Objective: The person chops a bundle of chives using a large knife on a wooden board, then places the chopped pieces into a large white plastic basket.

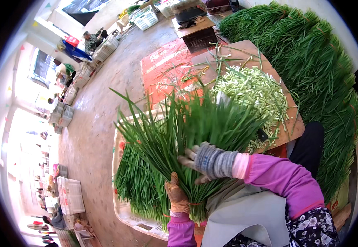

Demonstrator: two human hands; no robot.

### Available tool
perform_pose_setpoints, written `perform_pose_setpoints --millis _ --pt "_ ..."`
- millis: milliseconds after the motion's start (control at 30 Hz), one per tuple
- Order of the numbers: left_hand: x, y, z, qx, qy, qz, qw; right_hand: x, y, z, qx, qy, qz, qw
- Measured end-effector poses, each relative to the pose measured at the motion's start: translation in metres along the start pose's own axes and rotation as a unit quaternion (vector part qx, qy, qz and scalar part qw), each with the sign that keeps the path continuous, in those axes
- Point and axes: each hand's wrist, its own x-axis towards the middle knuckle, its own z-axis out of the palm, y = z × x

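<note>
A big bundle of garlic chives [162,144] stands in front of me, its long flat green leaves fanning away and its cut ends near my lap. My left hand [177,194], in a brownish glove, is closed around the left side of the bundle close to the tied end. My right hand [203,161], in a grey knitted glove, reaches across the leaves with its fingers apart against them. Under and left of the bundle, a pale plastic crate [116,193] holds more garlic chives [135,181]. Some leaves at the right of the bundle are blurred.
A board [288,88] carries a heap of pale cut stem pieces [253,92] and a small black object [262,134]. Tied chives [311,61] are piled along the right wall. Beyond lie a red sheet [162,68], a wooden stool [199,31], crates [71,195] and a seated person [91,41].
</note>
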Motion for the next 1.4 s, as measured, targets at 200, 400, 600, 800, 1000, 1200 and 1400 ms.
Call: perform_pose_setpoints --millis 200,400,600,800,1000,1200,1400 --pt "0.003 0.003 0.003 0.019 0.042 0.005 0.999 -0.026 -0.015 0.015 0.026 -0.057 0.014 0.998" --pt "-0.004 0.014 -0.002 0.332 -0.068 0.068 0.938 -0.049 -0.001 0.018 0.016 0.032 0.018 0.999" --pt "-0.068 0.017 -0.003 0.501 -0.13 0.146 0.843 -0.099 0.02 -0.015 0.026 0.211 0.118 0.97" --pt "-0.038 -0.002 -0.028 0.532 -0.121 0.165 0.822 -0.132 0.021 -0.012 0.148 0.372 0.23 0.887" --pt "0.011 0.068 -0.042 0.242 -0.289 -0.195 0.906 -0.142 0.031 -0.023 0.099 0.403 0.211 0.885" --pt "-0.015 0.086 -0.039 -0.029 -0.226 -0.479 0.848 -0.164 0.04 -0.002 0.185 0.397 0.3 0.847" --pt "0.023 0.036 -0.049 0.31 -0.224 -0.267 0.885 -0.158 0.034 0.023 0.306 0.237 0.287 0.876"
